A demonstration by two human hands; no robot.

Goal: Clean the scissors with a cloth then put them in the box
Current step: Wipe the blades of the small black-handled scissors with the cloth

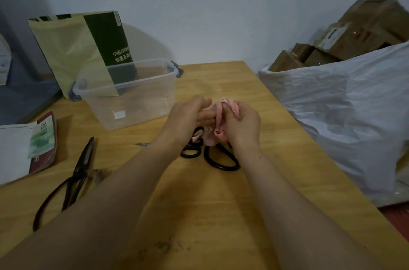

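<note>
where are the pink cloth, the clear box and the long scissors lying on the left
pink cloth point(214, 137): head view, on the bunched lower fold between the hands
clear box point(132, 103): head view, on its bare near wall
long scissors point(80, 166): head view, on the blades near the pivot

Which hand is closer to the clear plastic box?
Left. The left hand is just right of the plastic box; the right hand is farther right, gripping the pink cloth.

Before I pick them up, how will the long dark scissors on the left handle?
The long dark scissors look all metal, so probably stiff and heavy for their size. Their thin handle loops may swing open when lifted. Lying flat on the table, they should slide, not roll, if pushed.
</note>
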